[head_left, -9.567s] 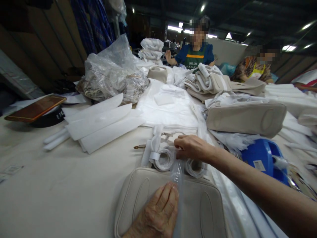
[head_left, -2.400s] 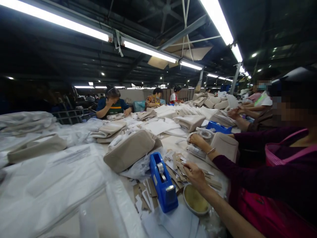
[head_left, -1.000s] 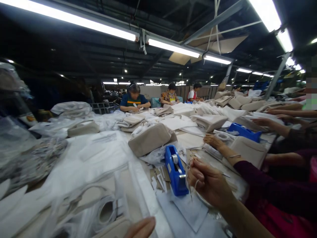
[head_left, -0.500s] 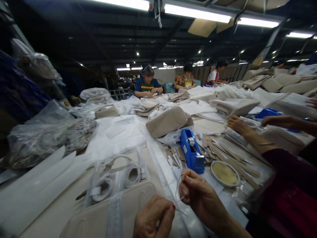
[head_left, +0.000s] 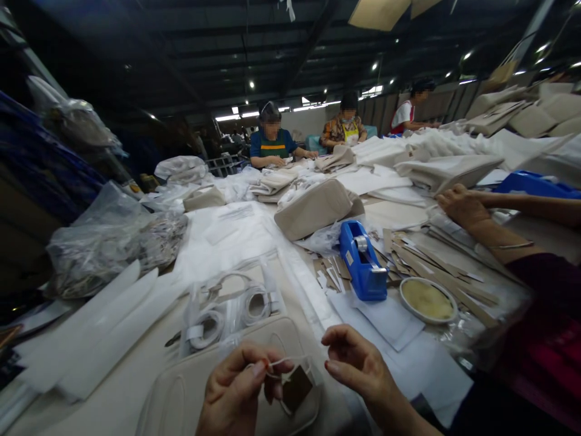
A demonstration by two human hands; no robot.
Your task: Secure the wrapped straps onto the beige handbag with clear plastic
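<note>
Left hand pinches a thin white cord with dark brown square tag, apparently not yet joined to the rounded beige bag; right hand empty, fingers parted

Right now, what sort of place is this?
Probably a bag factory's finishing or packing floor: beige bags piled on a shared worktable, a blue tape dispenser, and aproned co-workers across from you.
</note>
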